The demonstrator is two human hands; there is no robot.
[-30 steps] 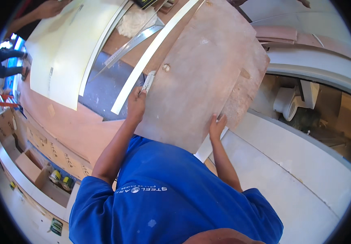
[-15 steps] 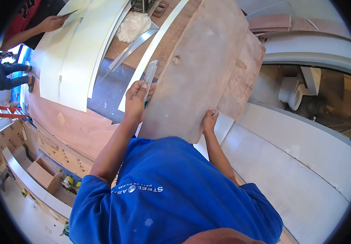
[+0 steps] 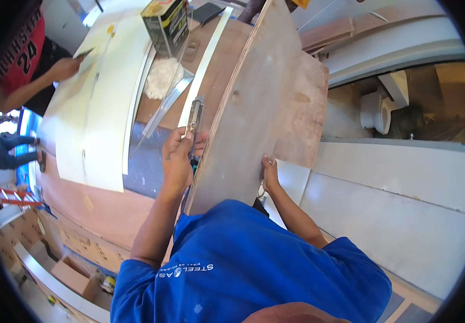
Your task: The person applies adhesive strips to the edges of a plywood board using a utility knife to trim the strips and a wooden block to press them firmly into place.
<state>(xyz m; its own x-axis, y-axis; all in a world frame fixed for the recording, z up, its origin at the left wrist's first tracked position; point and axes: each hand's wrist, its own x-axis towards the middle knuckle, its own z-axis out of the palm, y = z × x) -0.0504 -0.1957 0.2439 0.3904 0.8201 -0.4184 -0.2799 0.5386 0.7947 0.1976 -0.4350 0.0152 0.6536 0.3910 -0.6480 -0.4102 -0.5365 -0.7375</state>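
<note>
As I tip the board (image 3: pixel 262 102) steeper, its layered left edge swings into view, exposed above the desk (image 3: pixel 227 59), near its near edge. Left hand's (image 3: pixel 176 167) fingers clamp a metal tool (image 3: pixel 195 114); right hand's (image 3: pixel 270 177) pinch the board's right edge. Beyond: white strip (image 3: pixel 211 56), pale cloth (image 3: pixel 162 78); rightward, a toilet (image 3: pixel 375 110).
</note>
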